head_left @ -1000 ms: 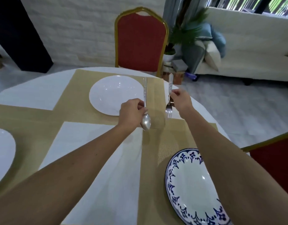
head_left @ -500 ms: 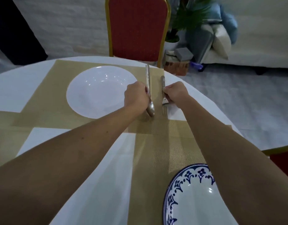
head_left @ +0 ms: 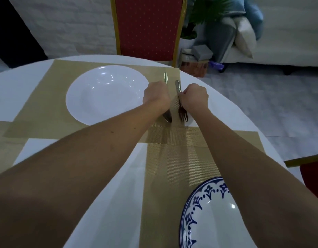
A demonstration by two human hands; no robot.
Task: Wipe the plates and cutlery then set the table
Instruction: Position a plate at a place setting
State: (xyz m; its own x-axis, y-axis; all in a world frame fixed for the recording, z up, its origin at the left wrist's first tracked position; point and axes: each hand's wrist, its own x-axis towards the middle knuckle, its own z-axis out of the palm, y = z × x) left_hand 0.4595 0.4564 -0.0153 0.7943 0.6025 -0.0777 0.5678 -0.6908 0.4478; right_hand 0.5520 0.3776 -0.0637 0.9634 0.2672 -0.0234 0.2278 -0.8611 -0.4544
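A plain white plate [head_left: 104, 93] lies on the far gold placemat [head_left: 38, 108]. Just right of it, my left hand [head_left: 156, 97] is closed around a metal spoon [head_left: 167, 116], whose bowl rests low on the mat and whose handle tip pokes out beyond my knuckles. Beside it, my right hand [head_left: 195, 97] grips a metal fork [head_left: 183, 115], tines toward me and down at the mat. Spoon and fork lie roughly parallel, a few centimetres apart. A blue-patterned plate [head_left: 208, 212] sits near me at the lower right.
The round white table [head_left: 15, 81] carries a second placemat [head_left: 172, 167] under the patterned plate. A red chair with gold frame [head_left: 147, 27] stands behind the far setting. Another red chair [head_left: 312, 174] is at the right edge. A sofa, cushions and a potted plant fill the background.
Both hands have lowered the spoon and fork from the air down onto the placemat right of the white plate. My head has moved closer and tilted down.
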